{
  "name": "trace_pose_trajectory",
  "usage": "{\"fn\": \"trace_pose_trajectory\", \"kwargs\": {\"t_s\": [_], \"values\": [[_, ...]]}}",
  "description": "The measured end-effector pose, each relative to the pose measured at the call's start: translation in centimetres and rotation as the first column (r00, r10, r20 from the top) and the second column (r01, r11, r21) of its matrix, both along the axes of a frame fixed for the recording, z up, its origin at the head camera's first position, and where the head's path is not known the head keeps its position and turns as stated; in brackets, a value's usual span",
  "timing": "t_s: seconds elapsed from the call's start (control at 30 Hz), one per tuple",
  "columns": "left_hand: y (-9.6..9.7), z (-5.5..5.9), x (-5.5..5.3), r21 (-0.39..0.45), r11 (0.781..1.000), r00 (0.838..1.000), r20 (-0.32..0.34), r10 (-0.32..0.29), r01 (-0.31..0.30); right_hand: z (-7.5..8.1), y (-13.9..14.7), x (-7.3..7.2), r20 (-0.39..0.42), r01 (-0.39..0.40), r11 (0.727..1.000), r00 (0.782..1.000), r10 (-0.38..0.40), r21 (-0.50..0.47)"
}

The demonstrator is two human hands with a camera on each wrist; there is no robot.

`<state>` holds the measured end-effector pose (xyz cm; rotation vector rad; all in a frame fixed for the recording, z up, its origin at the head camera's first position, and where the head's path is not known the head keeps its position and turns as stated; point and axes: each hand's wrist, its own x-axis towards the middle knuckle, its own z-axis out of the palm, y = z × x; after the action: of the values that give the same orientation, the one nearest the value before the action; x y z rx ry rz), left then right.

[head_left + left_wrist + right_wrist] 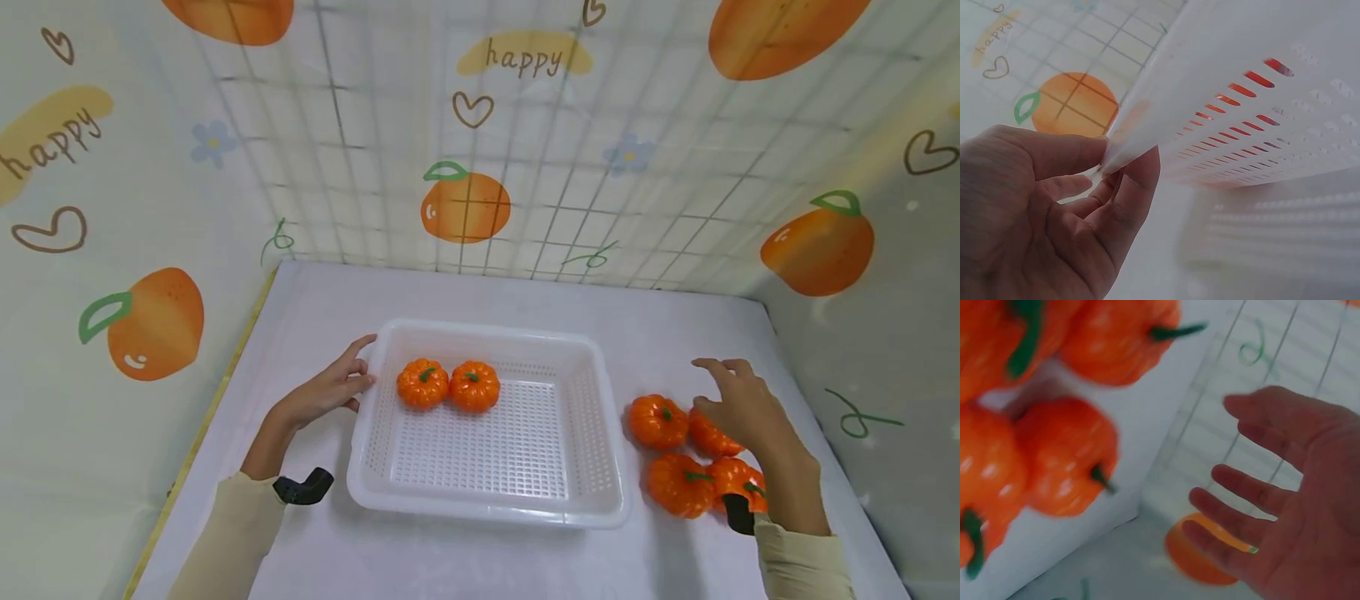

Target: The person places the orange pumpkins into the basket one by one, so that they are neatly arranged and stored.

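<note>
A white perforated plastic basket [480, 507] stands on the table, with two small orange toy pumpkins [475, 387] side by side in its left part. My left hand [327, 395] is at the basket's left wall. In the left wrist view, thumb and fingers pinch the rim of the basket [1222, 81]. To the right of the basket lies a cluster of several toy pumpkins [678, 486] with green stems. Over the far side of that cluster hovers my right hand [742, 408], holding nothing. The right wrist view shows its fingers spread, apart from the pumpkins [1069, 456].
A pale cloth covers the table [480, 558]. Curtains printed with oranges and hearts hang at the back and both sides, and a wire grid [555, 225] shows at the back. A yellow strip [202, 425] runs along the table's left edge.
</note>
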<state>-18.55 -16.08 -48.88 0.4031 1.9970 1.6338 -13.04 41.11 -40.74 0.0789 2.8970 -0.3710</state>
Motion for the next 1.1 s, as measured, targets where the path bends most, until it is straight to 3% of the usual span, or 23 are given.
{"fn": "trace_pose_trajectory", "kwargs": {"t_s": [0.2, 0.53, 1.1], "values": [[-0.2, 0.0, 0.0, 0.000, 1.000, 1.000, 0.002, -0.005, 0.005, -1.0, 3.3, 0.9, 0.122, 0.042, 0.998, 0.992, -0.036, -0.047], [-0.1, 0.3, 0.2, -0.003, 1.000, 1.000, 0.002, -0.005, 0.005, -4.5, 6.0, 1.1, 0.247, 0.164, 0.977, 0.961, -0.127, -0.134], [-0.1, 0.2, 0.2, -0.006, 1.000, 1.000, -0.009, -0.021, 0.021, -5.4, 6.3, 1.0, 0.238, 0.155, 0.982, 0.963, -0.126, -0.109]]}}
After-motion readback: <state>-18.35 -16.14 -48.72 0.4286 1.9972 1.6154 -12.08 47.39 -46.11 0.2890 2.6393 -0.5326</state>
